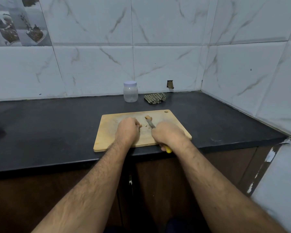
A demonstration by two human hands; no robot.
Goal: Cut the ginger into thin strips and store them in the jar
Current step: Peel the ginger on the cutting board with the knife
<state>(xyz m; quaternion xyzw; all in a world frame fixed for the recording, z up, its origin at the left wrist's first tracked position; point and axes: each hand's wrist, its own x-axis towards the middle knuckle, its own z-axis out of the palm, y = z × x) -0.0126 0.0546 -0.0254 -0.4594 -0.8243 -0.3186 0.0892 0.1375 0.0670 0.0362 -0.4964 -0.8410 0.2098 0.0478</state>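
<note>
1. Ginger piece [140, 125], a small tan-brown nub, lies near the middle of the pale rectangular wooden cutting board [107, 138], pinched at the fingertips of the curled left hand [127, 129].
2. At about three o'clock from it, the right hand [168, 135] is clenched around the yellow-handled steel knife [151, 124], whose blade points toward twelve o'clock, just beside the piece.
3. More ginger chunks [148, 117] sit at one o'clock of the blade tip; a few small shavings lie by the blade.
4. Well beyond the board, at twelve o'clock, stands the clear plastic jar [130, 92], its white lid on, with a crumpled checked cloth [155, 98] beside it.
5. Judged risks: the nub is so short that the blade would land very close to the left fingertips; it could also roll or skid under pressure, giving thick, uneven strips. The lid must come off before storing.
</note>
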